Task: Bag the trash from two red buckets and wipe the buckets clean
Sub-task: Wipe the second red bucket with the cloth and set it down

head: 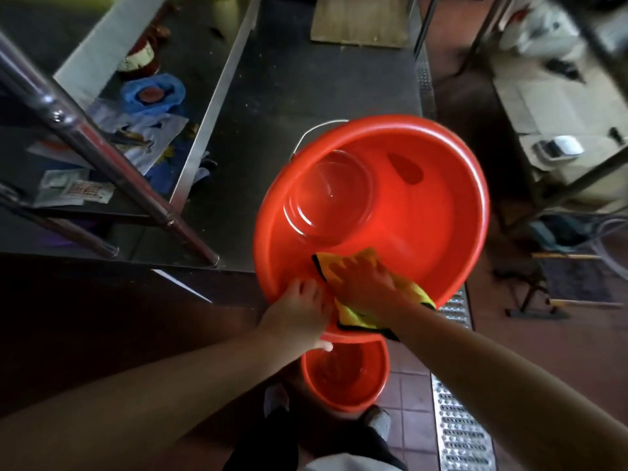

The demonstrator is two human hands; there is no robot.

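Observation:
A large red bucket (435, 205) is tilted toward me above the floor, its inside empty and its metal handle hanging at the far rim. My left hand (299, 314) grips the bucket's near rim, fingers inside and thumb under the edge. My right hand (363, 283) presses a yellow cloth (353, 263) with a black edge flat against the inner wall near that rim, fingers spread. A second red bucket (346, 379) stands on the tiled floor below, between my feet, and looks empty.
A steel table (306, 83) lies behind the bucket, with a wooden board (360, 22) at its far end. A lower shelf at the left holds a blue bag (153, 93) and papers. A metal floor drain grate (458, 419) runs along the right.

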